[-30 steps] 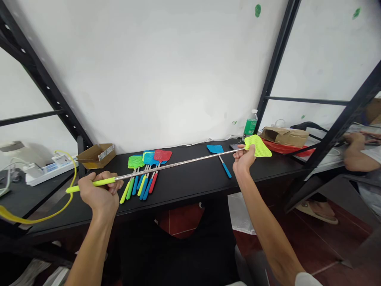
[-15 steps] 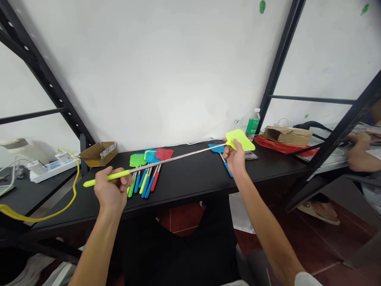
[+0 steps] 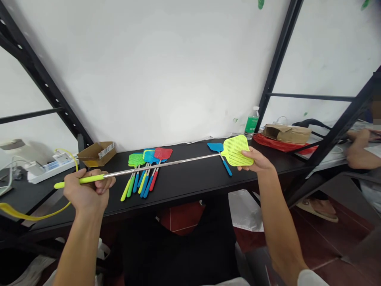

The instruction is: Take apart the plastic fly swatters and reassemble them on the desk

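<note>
The yellow-green fly swatter (image 3: pixel 178 162) is held above the black table (image 3: pixel 184 178), its metal shaft extended and running across the view, with the handle end lower at left and the mesh head higher at right. The left hand (image 3: pixel 87 191) is closed around the yellow-green handle, whose butt projects beyond the fist. The right hand (image 3: pixel 258 159) grips the outer edge of the mesh head, thumb laid on the visible face and fingers behind it. Beyond the shaft, a group of swatters (image 3: pixel 145 184) lies on the table, heads overlapping toward the wall (image 3: pixel 166 79); green, blue and red heads are noted, with handles in yellow, green, blue and red. A single blue swatter (image 3: pixel 227 168) lies apart from the group, near the held mesh head. At the rear left stands a small cardboard box (image 3: pixel 95 159), with a white power strip (image 3: pixel 52 171) and a yellow cable (image 3: pixel 32 217) farther left. At the rear right stands a green-labelled bottle (image 3: pixel 251 124); beside it, a brown carton (image 3: pixel 287 134) rests on red material (image 3: pixel 274 144). At the far right, another person's forearm (image 3: pixel 358 151) is partly visible.
</note>
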`<act>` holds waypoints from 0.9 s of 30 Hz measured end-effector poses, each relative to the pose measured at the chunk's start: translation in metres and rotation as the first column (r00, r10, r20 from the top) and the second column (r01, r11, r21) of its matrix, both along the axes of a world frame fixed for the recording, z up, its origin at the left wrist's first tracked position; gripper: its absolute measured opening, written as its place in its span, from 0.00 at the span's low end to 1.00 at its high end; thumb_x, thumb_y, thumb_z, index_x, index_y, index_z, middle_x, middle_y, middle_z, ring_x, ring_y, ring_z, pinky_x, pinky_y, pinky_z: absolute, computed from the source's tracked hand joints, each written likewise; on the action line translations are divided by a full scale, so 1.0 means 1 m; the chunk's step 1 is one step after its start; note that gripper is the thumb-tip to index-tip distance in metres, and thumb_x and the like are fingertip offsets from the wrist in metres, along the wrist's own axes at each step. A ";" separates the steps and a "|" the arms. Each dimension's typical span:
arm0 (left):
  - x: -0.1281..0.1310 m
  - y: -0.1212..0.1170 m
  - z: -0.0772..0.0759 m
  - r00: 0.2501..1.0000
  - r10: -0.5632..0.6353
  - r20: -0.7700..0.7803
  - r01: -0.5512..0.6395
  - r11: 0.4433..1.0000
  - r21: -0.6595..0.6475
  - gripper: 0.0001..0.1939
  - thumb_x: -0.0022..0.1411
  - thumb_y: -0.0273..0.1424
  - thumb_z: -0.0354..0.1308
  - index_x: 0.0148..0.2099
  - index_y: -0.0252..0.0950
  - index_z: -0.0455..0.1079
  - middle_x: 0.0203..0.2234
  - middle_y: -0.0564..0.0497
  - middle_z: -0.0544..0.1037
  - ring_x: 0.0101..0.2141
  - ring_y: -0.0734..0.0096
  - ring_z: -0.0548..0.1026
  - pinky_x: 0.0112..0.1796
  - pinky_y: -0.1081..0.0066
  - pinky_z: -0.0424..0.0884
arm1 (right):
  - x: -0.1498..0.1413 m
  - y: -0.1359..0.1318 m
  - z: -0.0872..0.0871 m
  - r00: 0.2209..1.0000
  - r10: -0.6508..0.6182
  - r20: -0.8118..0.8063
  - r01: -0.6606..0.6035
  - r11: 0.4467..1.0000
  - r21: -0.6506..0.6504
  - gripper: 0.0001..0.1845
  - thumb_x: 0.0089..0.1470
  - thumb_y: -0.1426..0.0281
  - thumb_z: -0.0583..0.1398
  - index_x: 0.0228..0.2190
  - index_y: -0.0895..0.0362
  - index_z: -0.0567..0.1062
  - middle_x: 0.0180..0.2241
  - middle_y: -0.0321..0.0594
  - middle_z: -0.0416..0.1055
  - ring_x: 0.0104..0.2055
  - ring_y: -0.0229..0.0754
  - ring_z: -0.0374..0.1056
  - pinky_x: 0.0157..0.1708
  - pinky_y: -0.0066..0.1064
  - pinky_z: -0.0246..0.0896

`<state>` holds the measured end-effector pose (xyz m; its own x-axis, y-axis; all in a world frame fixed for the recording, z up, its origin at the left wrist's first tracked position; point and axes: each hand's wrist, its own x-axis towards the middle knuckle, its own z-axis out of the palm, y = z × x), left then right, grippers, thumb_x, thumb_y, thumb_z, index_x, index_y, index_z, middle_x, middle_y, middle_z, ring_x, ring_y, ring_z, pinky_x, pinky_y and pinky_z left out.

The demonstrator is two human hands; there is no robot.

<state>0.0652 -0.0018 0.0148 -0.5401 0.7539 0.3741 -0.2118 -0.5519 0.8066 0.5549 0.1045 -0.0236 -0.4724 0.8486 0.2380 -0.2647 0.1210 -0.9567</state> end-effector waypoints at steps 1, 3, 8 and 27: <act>-0.001 0.000 0.000 1.000 0.002 -0.009 -0.002 1.000 0.001 0.17 0.49 0.34 0.46 0.11 0.38 0.57 0.06 0.54 0.53 0.09 0.77 0.52 0.15 0.71 0.53 | 0.002 0.000 -0.002 1.000 0.017 0.009 -0.017 1.000 -0.004 0.21 0.49 0.60 0.68 0.41 0.61 0.75 0.28 0.46 0.78 0.20 0.43 0.73 0.10 0.24 0.61; -0.002 0.001 0.000 1.000 0.008 -0.020 -0.008 1.000 0.007 0.17 0.48 0.34 0.47 0.11 0.38 0.56 0.06 0.54 0.53 0.09 0.77 0.52 0.15 0.71 0.53 | 0.002 0.001 -0.005 0.999 0.039 0.024 -0.038 0.999 -0.033 0.23 0.47 0.61 0.69 0.43 0.60 0.75 0.30 0.46 0.78 0.22 0.45 0.74 0.14 0.27 0.67; -0.009 0.002 -0.001 1.000 0.022 -0.010 -0.022 1.000 0.020 0.16 0.46 0.35 0.47 0.11 0.39 0.55 0.06 0.55 0.51 0.09 0.77 0.51 0.14 0.71 0.53 | -0.019 0.001 -0.005 0.997 0.053 0.052 -0.047 0.992 -0.116 0.23 0.45 0.65 0.71 0.42 0.61 0.75 0.33 0.48 0.79 0.25 0.46 0.76 0.15 0.30 0.71; 0.035 0.007 -0.015 0.992 -0.118 -0.038 0.115 0.991 -0.072 0.22 0.58 0.37 0.44 0.14 0.39 0.54 0.06 0.53 0.50 0.11 0.76 0.50 0.16 0.71 0.51 | -0.094 -0.014 0.001 0.986 0.142 0.086 -0.134 0.987 -0.093 0.26 0.48 0.66 0.70 0.48 0.60 0.73 0.31 0.44 0.78 0.25 0.43 0.75 0.18 0.30 0.73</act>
